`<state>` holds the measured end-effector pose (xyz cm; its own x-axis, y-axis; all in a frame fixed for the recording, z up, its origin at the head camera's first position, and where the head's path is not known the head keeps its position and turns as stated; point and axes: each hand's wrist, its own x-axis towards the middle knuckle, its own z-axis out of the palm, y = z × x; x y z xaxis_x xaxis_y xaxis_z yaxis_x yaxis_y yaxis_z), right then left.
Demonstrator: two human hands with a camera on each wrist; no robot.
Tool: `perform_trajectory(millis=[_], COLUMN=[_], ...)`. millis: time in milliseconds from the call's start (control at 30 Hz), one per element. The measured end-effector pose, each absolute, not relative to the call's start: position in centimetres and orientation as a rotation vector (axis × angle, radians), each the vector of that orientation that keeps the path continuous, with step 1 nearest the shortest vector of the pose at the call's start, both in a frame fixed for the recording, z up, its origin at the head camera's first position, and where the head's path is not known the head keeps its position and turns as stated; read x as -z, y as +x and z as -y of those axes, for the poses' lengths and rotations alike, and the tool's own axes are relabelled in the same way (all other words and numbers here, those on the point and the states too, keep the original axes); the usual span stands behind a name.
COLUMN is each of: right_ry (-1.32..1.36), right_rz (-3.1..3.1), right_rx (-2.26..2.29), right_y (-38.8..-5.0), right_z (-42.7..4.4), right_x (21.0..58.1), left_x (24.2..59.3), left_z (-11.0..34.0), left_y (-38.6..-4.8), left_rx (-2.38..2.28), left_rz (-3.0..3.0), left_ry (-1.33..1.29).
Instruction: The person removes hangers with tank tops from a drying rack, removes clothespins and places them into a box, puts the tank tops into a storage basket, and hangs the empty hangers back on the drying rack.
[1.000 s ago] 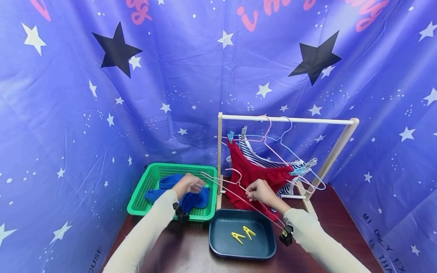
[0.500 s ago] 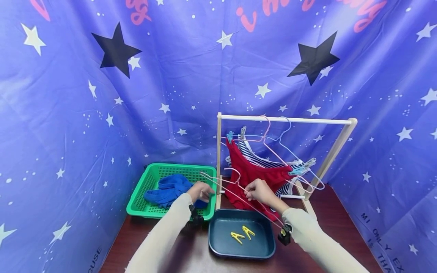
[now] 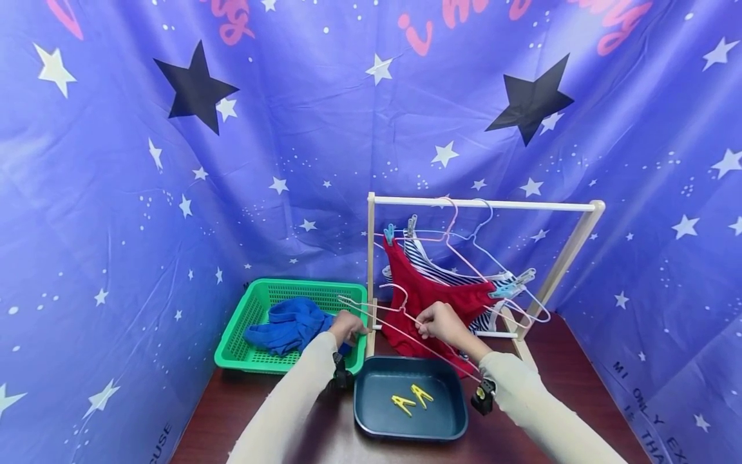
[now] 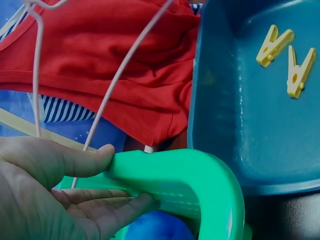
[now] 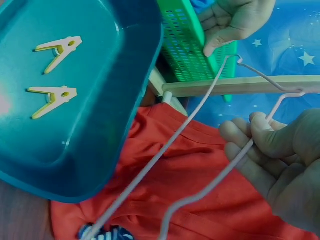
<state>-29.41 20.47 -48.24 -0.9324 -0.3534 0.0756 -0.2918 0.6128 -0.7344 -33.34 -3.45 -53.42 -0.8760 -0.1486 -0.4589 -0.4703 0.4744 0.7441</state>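
Note:
At the right rim of the green basket (image 3: 290, 281) is my left hand (image 3: 348, 327), its thumb outside and fingers inside the rim (image 4: 215, 175) in the left wrist view. Blue cloth (image 3: 290, 325) lies bunched in the basket. My right hand (image 3: 443, 324) pinches one arm of a bare pink hanger (image 3: 404, 296) between thumb and fingers (image 5: 260, 127). The hanger's far end reaches over the basket, and its hook points up. Red briefs (image 3: 440, 290) hang just behind my right hand.
A wooden rack (image 3: 565, 258) carries a pink and a blue hanger; striped fabric (image 3: 429, 261) hangs behind the red briefs on light clips. A dark tray (image 3: 406, 437) in front holds two yellow clothespins (image 3: 402, 404). A starry purple-blue curtain (image 3: 324, 129) surrounds the table.
My left hand has moved right from over the blue cloth to the basket's right rim, and now grips it. The cloth settled lower in the basket. My right hand has barely moved.

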Motion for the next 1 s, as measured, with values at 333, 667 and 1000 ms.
perform_trajectory(millis=[333,667,1000], right_ry=[-0.669,-0.599,-0.518], right_rz=[-3.093,-3.117,-2.766], right_rx=[0.966,1.245,2.01], right_y=[-29.2,-27.4,-25.8], right_z=[-21.3,-25.0,-31.6], right_x=[43.4,36.7,31.8], left_x=[53.6,53.6,53.4], left_z=[3.5,3.4,3.3], left_y=[-33.8,-33.3,-33.2], left_rx=[-1.366,-1.351,-1.329], left_rz=[-2.405,-2.46,-2.483], left_ry=[-0.505,-0.477,-0.473])
